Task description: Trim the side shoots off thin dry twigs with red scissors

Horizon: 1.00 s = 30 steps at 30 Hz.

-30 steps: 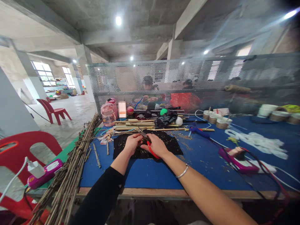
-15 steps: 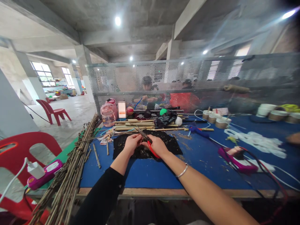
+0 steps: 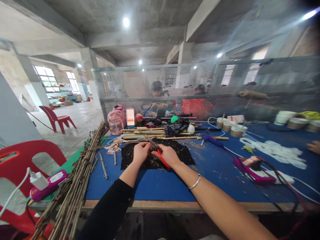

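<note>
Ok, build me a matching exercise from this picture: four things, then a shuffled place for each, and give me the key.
1. Scissors
2. Black cloth
3. Stick bundle
4. Bracelet

A. around the right forearm
B. at the left, reaching past the near edge
C. in the right hand
D. beneath both hands

Pairs: 1-C, 2-D, 3-B, 4-A.

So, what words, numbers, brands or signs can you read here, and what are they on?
None can be read.
White upright rectangle with an orange band: too blurred.
White label on the purple plastic power strip at the left: too small and blurred.
Red-handled metal scissors: no lettering shows.
</note>
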{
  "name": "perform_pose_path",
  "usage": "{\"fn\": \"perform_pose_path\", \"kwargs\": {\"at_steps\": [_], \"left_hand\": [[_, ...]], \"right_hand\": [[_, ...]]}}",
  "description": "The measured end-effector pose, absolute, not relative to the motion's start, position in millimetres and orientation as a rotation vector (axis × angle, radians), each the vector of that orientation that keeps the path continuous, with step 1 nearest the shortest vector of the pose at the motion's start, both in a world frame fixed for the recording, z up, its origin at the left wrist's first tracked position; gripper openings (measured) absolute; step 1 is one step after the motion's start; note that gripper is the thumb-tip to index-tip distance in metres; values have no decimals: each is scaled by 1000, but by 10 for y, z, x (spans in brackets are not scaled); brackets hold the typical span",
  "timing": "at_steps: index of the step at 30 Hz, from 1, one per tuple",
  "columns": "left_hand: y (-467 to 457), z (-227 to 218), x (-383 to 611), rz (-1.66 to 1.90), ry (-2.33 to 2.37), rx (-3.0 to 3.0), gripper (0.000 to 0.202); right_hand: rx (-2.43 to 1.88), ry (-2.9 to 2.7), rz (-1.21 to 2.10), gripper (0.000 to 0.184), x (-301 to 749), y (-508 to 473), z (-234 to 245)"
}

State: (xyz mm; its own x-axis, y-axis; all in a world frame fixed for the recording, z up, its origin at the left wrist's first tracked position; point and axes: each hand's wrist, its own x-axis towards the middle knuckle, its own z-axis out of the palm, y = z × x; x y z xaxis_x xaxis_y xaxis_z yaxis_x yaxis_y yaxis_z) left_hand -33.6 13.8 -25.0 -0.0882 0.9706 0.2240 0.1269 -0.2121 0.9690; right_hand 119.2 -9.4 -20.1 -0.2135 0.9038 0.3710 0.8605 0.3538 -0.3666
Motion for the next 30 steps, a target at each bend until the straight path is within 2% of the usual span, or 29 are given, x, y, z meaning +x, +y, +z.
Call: {"fn": "perform_pose_path", "kwargs": {"at_steps": [5,16,24,30], "left_hand": [[138,-248,-331,1393,1239,1439,20],[69,-191,-329,1403,1239,1595,23],[72,-203,-344,1406,1393,1655,19],[68,-195,-331,1350,1301,1550,22]], "right_hand": [[-1524,-2142,24,54,1166,-128,-162],[-1417,-2083,135,45,1204,-88,-207],[-1513,-2115,121,45,1193,-89,-227],[-1565,-2081,134,44,1208,-87,-204]]}}
